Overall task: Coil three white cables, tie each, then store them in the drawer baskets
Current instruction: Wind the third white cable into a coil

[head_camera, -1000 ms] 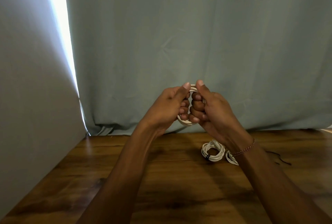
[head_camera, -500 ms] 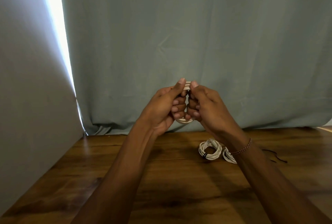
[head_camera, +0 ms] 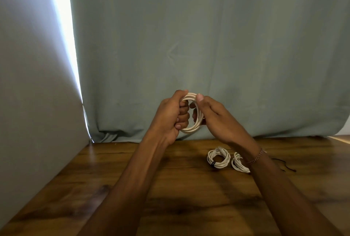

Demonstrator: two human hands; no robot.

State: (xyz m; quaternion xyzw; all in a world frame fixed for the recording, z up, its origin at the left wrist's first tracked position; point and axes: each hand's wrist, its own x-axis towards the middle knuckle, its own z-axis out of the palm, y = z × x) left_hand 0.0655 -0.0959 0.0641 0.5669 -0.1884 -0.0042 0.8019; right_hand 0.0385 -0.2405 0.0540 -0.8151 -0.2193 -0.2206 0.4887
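Coiled white cable: held in the air above the wooden table, in front of the grey-green curtain. Left hand: fingers curled shut around the coil's left side, thumb laid on its top. Right hand: thumb and fingers pinched on the coil's right side. Tied cable coil: laid flat on the table, below and right of the held coil, bound with a dark tie. Second cable coil: set just right of the tied one, partly hidden by the right forearm; a beaded bracelet is worn at that wrist. Thin black cord: laid on the table further right.
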